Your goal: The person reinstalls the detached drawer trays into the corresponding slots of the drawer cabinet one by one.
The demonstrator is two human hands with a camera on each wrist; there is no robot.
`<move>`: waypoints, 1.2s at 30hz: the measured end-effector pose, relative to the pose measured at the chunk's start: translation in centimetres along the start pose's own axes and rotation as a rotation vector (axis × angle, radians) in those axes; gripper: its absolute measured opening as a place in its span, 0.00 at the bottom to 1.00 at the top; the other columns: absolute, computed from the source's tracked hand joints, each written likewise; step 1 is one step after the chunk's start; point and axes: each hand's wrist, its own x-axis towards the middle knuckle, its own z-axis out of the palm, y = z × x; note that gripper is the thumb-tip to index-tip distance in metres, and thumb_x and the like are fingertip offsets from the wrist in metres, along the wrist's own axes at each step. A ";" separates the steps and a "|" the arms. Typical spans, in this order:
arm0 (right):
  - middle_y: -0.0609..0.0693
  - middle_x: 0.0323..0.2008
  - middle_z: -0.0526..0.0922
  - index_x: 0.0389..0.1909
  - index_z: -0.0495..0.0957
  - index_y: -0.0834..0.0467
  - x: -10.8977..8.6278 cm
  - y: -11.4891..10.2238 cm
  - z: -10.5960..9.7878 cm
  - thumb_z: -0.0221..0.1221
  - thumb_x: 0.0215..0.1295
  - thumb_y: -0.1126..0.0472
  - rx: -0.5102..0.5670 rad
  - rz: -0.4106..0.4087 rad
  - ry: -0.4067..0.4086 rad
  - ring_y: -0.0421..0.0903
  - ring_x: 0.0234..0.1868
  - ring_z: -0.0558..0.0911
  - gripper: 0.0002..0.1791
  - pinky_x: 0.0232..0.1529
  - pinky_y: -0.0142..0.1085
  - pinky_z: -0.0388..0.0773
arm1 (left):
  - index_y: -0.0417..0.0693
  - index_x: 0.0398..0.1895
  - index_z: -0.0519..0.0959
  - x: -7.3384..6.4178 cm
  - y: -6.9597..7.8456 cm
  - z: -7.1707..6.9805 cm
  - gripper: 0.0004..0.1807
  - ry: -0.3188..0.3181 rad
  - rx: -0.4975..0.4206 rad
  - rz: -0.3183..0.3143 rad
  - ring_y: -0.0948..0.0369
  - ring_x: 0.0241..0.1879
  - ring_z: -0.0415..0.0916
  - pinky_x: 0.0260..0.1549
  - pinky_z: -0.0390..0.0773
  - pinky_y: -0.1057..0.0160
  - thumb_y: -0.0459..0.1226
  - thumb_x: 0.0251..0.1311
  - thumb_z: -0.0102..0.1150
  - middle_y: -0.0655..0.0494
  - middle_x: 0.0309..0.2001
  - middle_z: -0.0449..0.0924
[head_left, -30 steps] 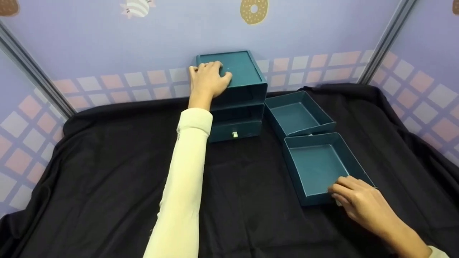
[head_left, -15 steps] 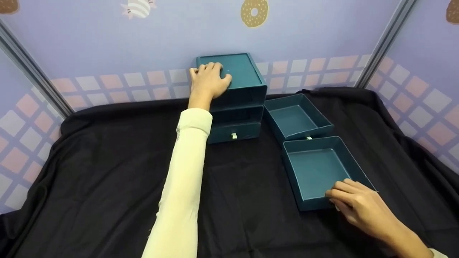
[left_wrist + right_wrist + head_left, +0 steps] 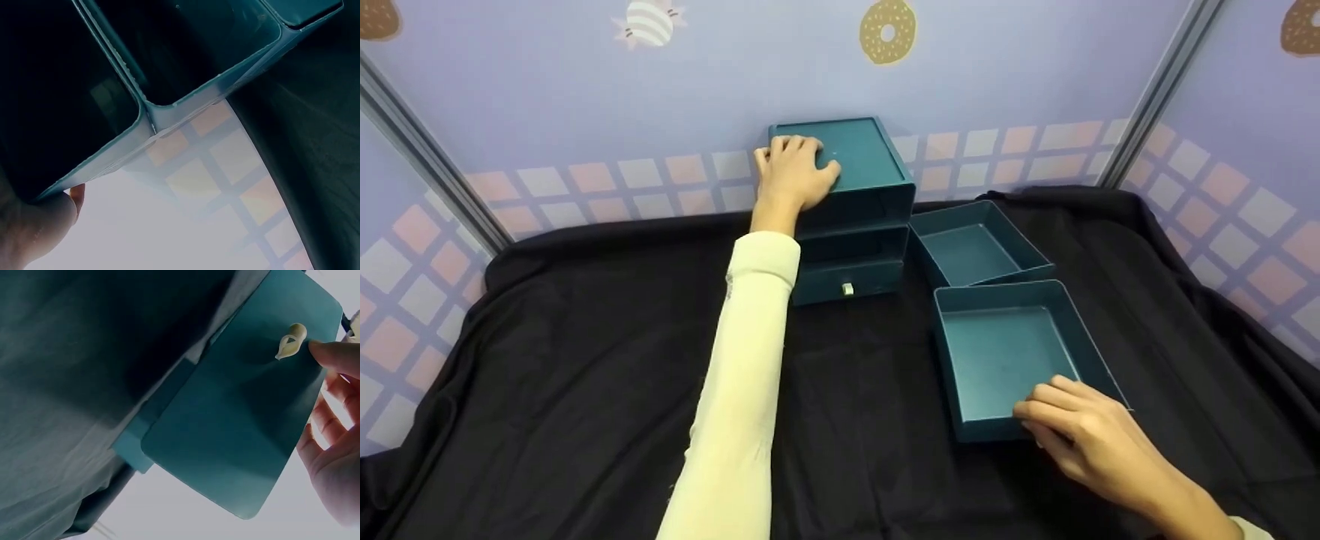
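In the head view my left hand rests on the top left edge of a dark teal drawer cabinet, its fingers bent over the edge. The left wrist view shows part of that hand against the cabinet's side wall. The cabinet's upper two slots are hollow; a drawer with a pale knob fills the bottom one. My right hand grips the front wall of a loose teal drawer, thumb outside beside the pale knob, other fingers over the rim. Its inside is bare.
A second loose drawer lies angled between the held drawer and the cabinet's right side. Black cloth covers the table. A patterned wall stands behind the cabinet, with side panels left and right.
The held drawer has moved left with my right hand and now overlaps the second drawer's front, hiding its knob. My left hand has stayed on the cabinet. The head view has shifted slightly.
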 end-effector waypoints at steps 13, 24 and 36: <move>0.38 0.34 0.80 0.39 0.87 0.52 2.0 -0.9 1.5 0.49 0.83 0.58 0.060 -0.026 -0.004 0.36 0.34 0.71 0.17 0.37 0.26 0.69 | 0.53 0.78 0.69 0.0 -0.1 0.1 0.31 0.017 0.000 0.007 0.48 0.77 0.54 0.68 0.51 0.45 0.56 0.79 0.43 0.52 0.79 0.64; 0.38 0.33 0.78 0.40 0.85 0.52 4.7 -1.4 2.7 0.64 0.61 0.73 0.096 -0.095 -0.029 0.36 0.32 0.69 0.13 0.33 0.26 0.68 | 0.54 0.78 0.68 0.0 -0.1 0.1 0.31 0.007 -0.005 0.002 0.47 0.75 0.57 0.67 0.52 0.45 0.56 0.80 0.43 0.52 0.78 0.65; 0.38 0.34 0.79 0.41 0.86 0.52 7.4 -1.9 4.2 0.66 0.62 0.74 0.116 -0.128 -0.040 0.37 0.32 0.69 0.14 0.33 0.28 0.68 | 0.54 0.79 0.67 -0.1 0.0 0.0 0.32 -0.001 0.011 -0.001 0.46 0.75 0.57 0.68 0.52 0.45 0.56 0.80 0.42 0.52 0.79 0.64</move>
